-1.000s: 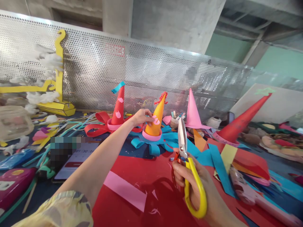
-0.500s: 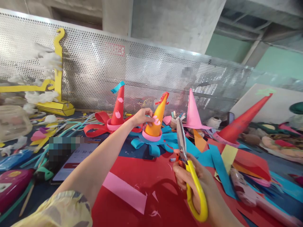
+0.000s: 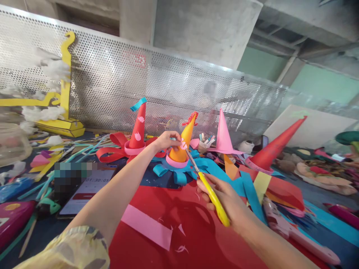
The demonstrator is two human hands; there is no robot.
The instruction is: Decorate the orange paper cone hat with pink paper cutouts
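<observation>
My left hand (image 3: 168,141) pinches a small pink paper piece (image 3: 183,144) in front of the orange cone hat (image 3: 187,130). My right hand (image 3: 214,192) is wrapped round the yellow handles of the scissors (image 3: 209,186), whose blades point up and left, their tips at the pink piece. Blue paper loops (image 3: 179,176) spread around the orange hat's pink band. A red cone hat (image 3: 138,129) with pink shapes is left of it, a pink cone hat (image 3: 224,134) to the right. On the red sheet (image 3: 146,239) lie a pink strip (image 3: 147,226) and small pink scraps.
At the left are a phone (image 3: 84,194), blue-green strips and a magenta tool (image 3: 15,224). A pink glue gun (image 3: 297,231), blue strips and another red cone (image 3: 277,145) are at the right. Behind everything stands a perforated metal panel (image 3: 112,82).
My right hand has turned the scissors and brought their tips leftward to the pink piece. My left hand still pinches it. The whole view has shifted slightly.
</observation>
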